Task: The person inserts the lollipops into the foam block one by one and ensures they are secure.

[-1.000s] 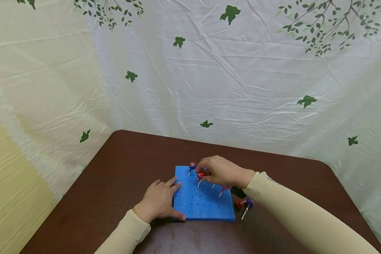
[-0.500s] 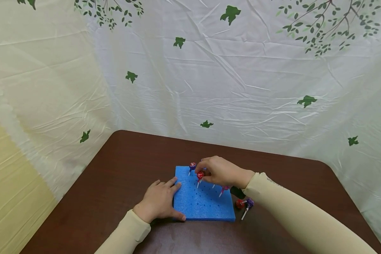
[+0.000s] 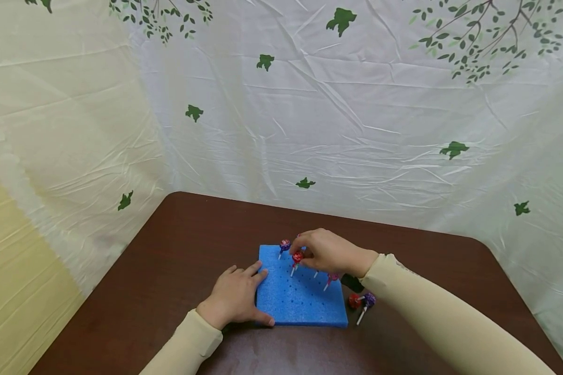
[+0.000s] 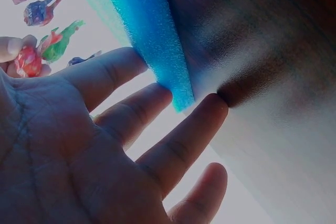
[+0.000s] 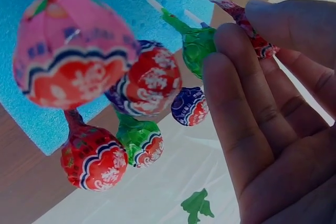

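My right hand pinches a red lollipop between thumb and fingers, over a blue foam board dotted with small holes. Its white stick points down at the board; whether the tip is in a hole I cannot tell. Several lollipops stand in the board, among them a purple one, a pink one and a green one; the right hand hides some in the head view. With fingers spread, my left hand rests against the board's left edge, fingertips touching the foam.
Just right of the board, a red lollipop and a purple lollipop lie on the brown table. Beyond the table's far edge hangs a pale curtain with green leaf prints.
The right hand and the red lollipop have shifted only slightly, with a small change in the stick's tilt. My left hand and the board stay in place.
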`<state>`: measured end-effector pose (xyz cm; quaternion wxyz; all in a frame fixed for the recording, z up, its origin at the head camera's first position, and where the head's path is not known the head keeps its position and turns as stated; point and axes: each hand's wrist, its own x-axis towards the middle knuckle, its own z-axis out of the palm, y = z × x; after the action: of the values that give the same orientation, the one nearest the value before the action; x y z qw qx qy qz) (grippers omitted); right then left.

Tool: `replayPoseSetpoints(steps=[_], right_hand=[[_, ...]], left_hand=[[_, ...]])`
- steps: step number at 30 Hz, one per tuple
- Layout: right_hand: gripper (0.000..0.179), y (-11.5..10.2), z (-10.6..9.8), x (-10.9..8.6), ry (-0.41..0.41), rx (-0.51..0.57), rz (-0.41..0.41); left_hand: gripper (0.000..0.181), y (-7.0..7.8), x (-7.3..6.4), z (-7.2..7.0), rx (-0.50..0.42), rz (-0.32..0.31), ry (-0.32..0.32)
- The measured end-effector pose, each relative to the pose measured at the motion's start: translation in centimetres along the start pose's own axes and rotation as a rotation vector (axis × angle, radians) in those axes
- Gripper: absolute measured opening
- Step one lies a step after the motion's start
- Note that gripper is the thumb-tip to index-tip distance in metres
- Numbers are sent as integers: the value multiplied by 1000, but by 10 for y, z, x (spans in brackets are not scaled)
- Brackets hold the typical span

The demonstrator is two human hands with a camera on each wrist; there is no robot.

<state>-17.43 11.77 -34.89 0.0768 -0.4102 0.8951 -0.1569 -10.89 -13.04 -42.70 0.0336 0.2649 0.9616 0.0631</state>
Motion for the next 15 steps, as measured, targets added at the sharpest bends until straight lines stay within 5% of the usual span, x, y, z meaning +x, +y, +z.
replayPoseSetpoints(steps=[15], right_hand=[[27, 3, 4, 1, -18, -14, -34]], left_hand=[[111, -1, 0, 1, 0, -6, -6]])
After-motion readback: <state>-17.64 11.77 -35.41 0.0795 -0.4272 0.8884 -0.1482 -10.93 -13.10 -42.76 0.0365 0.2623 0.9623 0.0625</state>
